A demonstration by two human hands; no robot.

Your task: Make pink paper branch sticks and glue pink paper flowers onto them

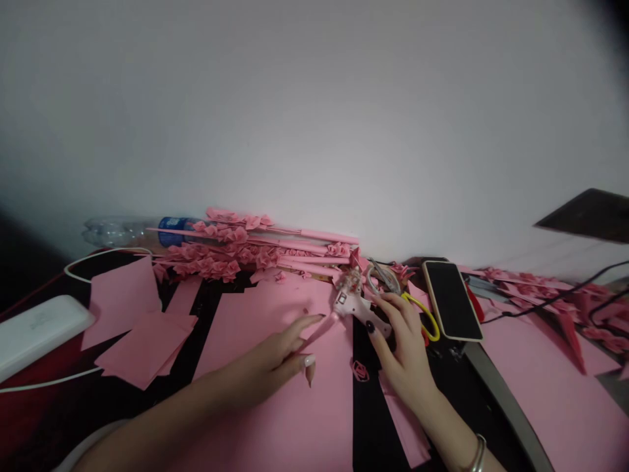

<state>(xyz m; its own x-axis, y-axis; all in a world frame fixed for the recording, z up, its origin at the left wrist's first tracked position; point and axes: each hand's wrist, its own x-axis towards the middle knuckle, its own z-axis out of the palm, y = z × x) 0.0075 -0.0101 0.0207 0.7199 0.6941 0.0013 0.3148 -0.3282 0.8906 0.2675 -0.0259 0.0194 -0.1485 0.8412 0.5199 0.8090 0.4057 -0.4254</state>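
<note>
My left hand [280, 364] is closed around a narrow pink paper stem [319, 333], which slants up to the right. The far end of the stem meets the front of a pale glue gun [356, 308]; whether they touch is hard to tell. With thumb and fingers on its handle, my right hand [405, 351] grips the glue gun. Scissors with a yellow handle [426, 314] lie just beyond the right fingers. Under the left arm spreads a large pink paper sheet [275, 419]. A small pink paper curl [360, 371] rests between the hands.
Pink paper flowers on stems [221, 252] lie along the wall beside a clear plastic bottle [120, 231]. Pink paper squares [147, 347] and a white power strip [44, 331] are at left. A phone [452, 298] and more pink sheets [555, 380] are at right.
</note>
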